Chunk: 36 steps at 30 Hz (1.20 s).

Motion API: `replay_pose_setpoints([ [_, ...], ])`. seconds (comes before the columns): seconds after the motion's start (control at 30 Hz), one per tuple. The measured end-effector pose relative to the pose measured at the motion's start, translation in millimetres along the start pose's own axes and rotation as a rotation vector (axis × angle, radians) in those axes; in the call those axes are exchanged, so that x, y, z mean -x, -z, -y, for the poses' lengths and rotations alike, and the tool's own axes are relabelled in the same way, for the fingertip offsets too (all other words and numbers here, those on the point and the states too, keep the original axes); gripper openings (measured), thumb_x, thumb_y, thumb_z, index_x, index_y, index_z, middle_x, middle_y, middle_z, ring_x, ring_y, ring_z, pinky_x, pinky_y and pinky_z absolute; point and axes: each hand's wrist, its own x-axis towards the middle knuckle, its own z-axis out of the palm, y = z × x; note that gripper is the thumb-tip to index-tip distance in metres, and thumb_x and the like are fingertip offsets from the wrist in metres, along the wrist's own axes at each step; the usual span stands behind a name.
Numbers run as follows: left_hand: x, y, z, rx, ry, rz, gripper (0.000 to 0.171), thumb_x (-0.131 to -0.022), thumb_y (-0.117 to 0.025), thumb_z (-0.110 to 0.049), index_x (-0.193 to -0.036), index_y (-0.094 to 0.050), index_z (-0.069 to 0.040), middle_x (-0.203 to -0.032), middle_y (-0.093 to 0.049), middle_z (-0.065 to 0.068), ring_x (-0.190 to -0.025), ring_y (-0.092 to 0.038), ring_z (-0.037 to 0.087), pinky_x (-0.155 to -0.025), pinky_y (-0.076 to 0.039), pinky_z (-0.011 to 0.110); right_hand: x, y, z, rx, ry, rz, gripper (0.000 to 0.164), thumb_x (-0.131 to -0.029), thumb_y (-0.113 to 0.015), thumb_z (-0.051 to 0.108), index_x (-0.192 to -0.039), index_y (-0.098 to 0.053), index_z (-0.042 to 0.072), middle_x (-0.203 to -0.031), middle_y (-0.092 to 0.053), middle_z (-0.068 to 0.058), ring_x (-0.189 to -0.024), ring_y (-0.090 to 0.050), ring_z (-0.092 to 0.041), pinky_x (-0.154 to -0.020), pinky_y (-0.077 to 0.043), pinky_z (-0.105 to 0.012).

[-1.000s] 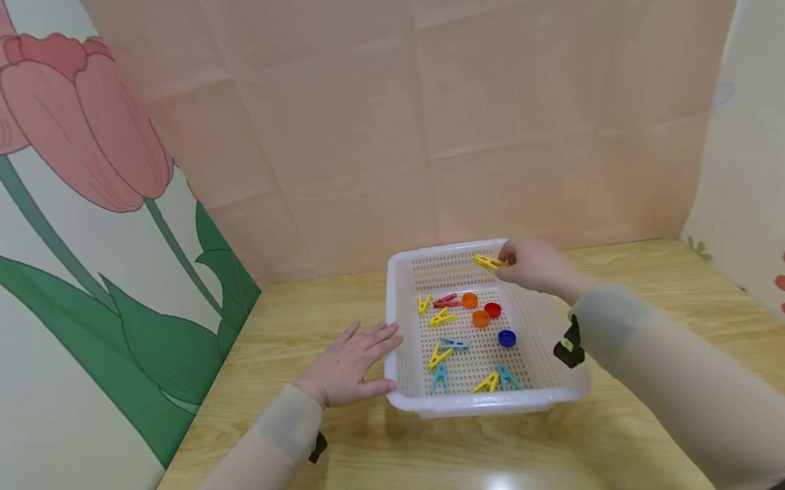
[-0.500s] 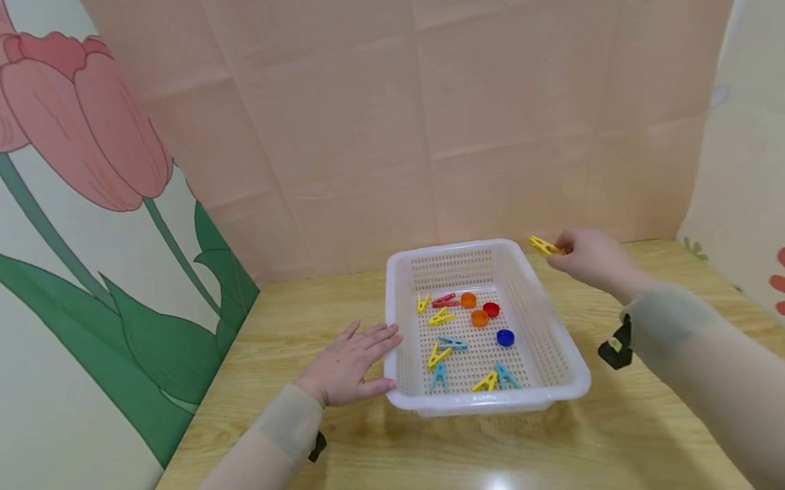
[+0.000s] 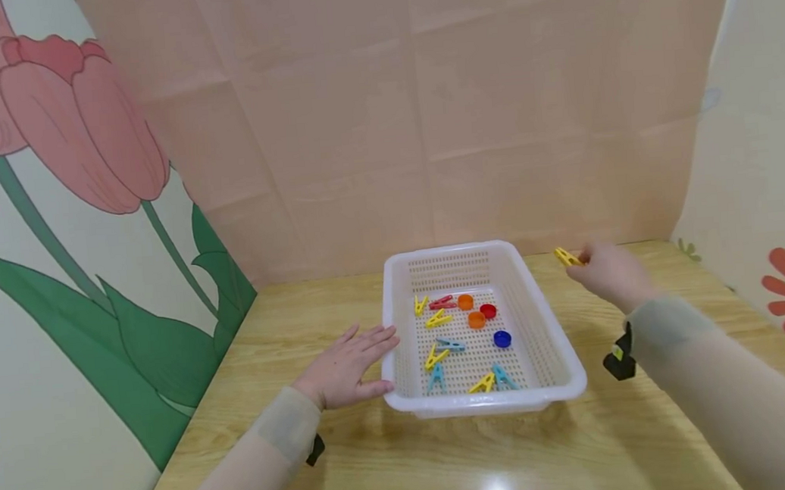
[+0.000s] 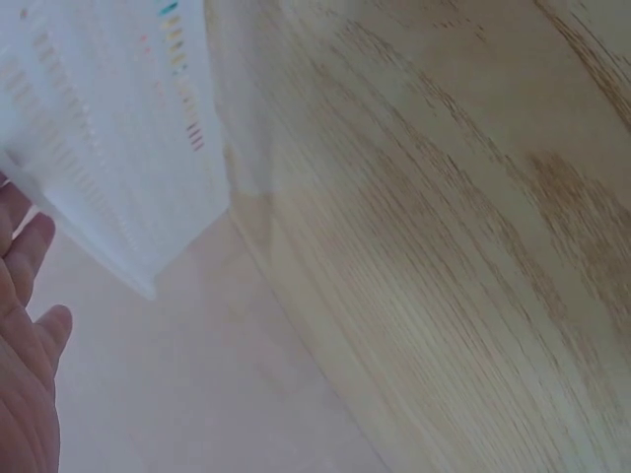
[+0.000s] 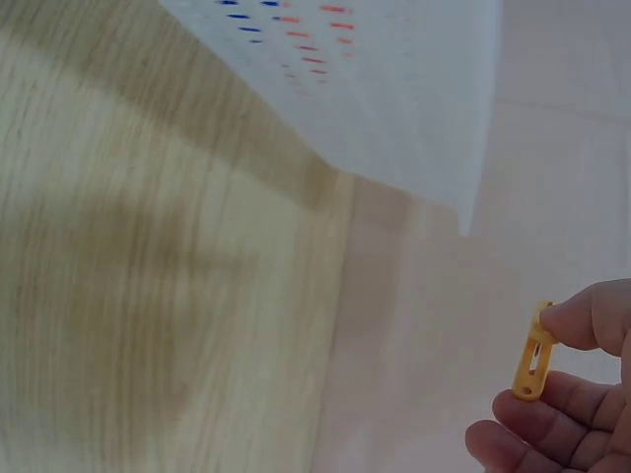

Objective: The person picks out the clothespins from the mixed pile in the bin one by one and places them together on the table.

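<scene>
"While the left hand (image 3: 348, 365) lies straight-fingered against the rim of the white basket (image 3: 482, 400), gripping nothing, what's further right?"

"The right hand (image 3: 613, 271) pinches 1 yellow clothespin (image 3: 567, 256), just beyond the basket's right side."

"How does it handle?"

"Probably light, stiff plastic, slightly slick, not fragile. Pinching its flat sides near the middle should hold it without springing it. Which end the fingers cover, I can't quite tell."

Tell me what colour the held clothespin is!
Yellow: the clothespin shows best in the right wrist view.
</scene>
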Motion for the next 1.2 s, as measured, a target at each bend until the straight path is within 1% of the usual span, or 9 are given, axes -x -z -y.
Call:
replay_pose_setpoints([
  [0.13, 0.1, -1.0, 0.5, 0.011, 0.0, -0.003, 0.074, -0.094, -0.047, -0.058, -0.153, -0.027, -0.018, -0.159, -0.021, 0.0, -0.145, -0.016, 0.015, -0.118, -0.008, 0.043, -1.9, -10.5, -10.6, 0.006, -0.013, 0.002, 0.04, -0.091, -0.055, 0.031, -0.1, -0.058, -0.008, -0.078, -0.059, -0.012, -0.063, -0.051, -0.022, -0.048, -0.039, -0.03],
  [0.2, 0.0, -1.2, 0.5, 0.017, 0.0, -0.006, 0.074, -0.094, -0.048, -0.057, -0.153, -0.028, -0.017, -0.159, -0.022, 0.001, -0.145, -0.016, 0.014, -0.118, -0.008, 0.043, -3.1, -16.4, -15.7, 0.008, -0.022, 0.002, 0.039, -0.09, -0.055, 0.029, -0.097, -0.06, -0.009, -0.076, -0.059, -0.011, -0.062, -0.051, -0.022, -0.048, -0.04, -0.031],
  [0.3, 0.1, -1.8, 0.6, 0.026, -0.005, -0.014, 0.074, -0.094, -0.05, -0.055, -0.153, -0.029, -0.016, -0.159, -0.023, 0.002, -0.145, -0.017, 0.015, -0.118, -0.009, 0.043, -4.7, -25.3, -23.7, 0.02, -0.029, 0.005, 0.041, -0.089, -0.055, 0.028, -0.098, -0.06, -0.011, -0.079, -0.061, -0.016, -0.064, -0.053, -0.024, -0.05, -0.042, -0.033],
  [0.4, 0.3, -2.8, 0.6, 0.04, -0.009, -0.021, 0.073, -0.094, -0.051, -0.054, -0.152, -0.03, -0.015, -0.159, -0.024, 0.002, -0.145, -0.018, 0.016, -0.118, -0.01, 0.044, -6.0, -34.2, -30.2, 0.03, -0.036, 0.009, 0.041, -0.089, -0.056, 0.027, -0.098, -0.059, -0.012, -0.081, -0.062, -0.018, -0.066, -0.054, -0.025, -0.052, -0.044, -0.034],
  [0.5, 0.4, -3.5, 0.6, 0.05, -0.009, -0.025, 0.073, -0.094, -0.051, -0.053, -0.152, -0.03, -0.014, -0.159, -0.023, 0.002, -0.145, -0.018, 0.016, -0.118, -0.011, 0.045, -6.6, -42.7, -33.4, 0.029, -0.048, 0.017, 0.035, -0.089, -0.057, 0.026, -0.091, -0.06, -0.009, -0.075, -0.06, -0.014, -0.063, -0.052, -0.024, -0.051, -0.042, -0.034],
  [0.67, 0.6, -3.3, 0.2, 0.055, -0.004, -0.025, 0.073, -0.094, -0.052, -0.053, -0.152, -0.03, -0.015, -0.159, -0.022, 0.0, -0.145, -0.017, 0.016, -0.118, -0.012, 0.046, -6.0, -54.4, -34.9, 0.02, -0.066, 0.036, 0.03, -0.089, -0.059, 0.026, -0.082, -0.06, -0.003, -0.068, -0.056, -0.008, -0.06, -0.05, -0.021, -0.049, -0.04, -0.031],
  [0.87, 0.7, -2.6, -0.5, 0.052, -0.001, -0.023, 0.074, -0.093, -0.052, -0.053, -0.153, -0.029, -0.016, -0.159, -0.021, -0.001, -0.145, -0.017, 0.015, -0.118, -0.013, 0.046, -10.6, -68.9, -43.6, 0.029, -0.079, 0.053, 0.027, -0.086, -0.059, 0.026, -0.069, -0.056, 0.005, -0.062, -0.05, -0.004, -0.056, -0.046, -0.02, -0.047, -0.037, -0.032],
  [1.03, 0.3, -3.1, -0.8, 0.065, -0.007, -0.027, 0.073, -0.094, -0.052, -0.052, -0.152, -0.029, -0.014, -0.159, -0.022, 0.001, -0.145, -0.02, 0.02, -0.117, -0.016, 0.048, -16.1, -82.0, -58.3, 0.024, -0.103, 0.095, 0.03, -0.089, -0.059, 0.028, -0.067, -0.058, 0.007, -0.064, -0.055, -0.005, -0.058, -0.05, -0.021, -0.05, -0.042, -0.033],
  [1.2, -0.1, -3.0, -1.4, 0.063, -0.001, -0.02, 0.074, -0.094, -0.051, -0.053, -0.152, -0.029, -0.015, -0.159, -0.021, 0.0, -0.145, -0.018, 0.017, -0.117, -0.016, 0.047, -16.5, -88.8, -64.1, 0.037, -0.114, 0.117, 0.029, -0.089, -0.06, 0.027, -0.068, -0.057, 0.006, -0.067, -0.057, -0.008, -0.06, -0.052, -0.023, -0.053, -0.044, -0.036],
])
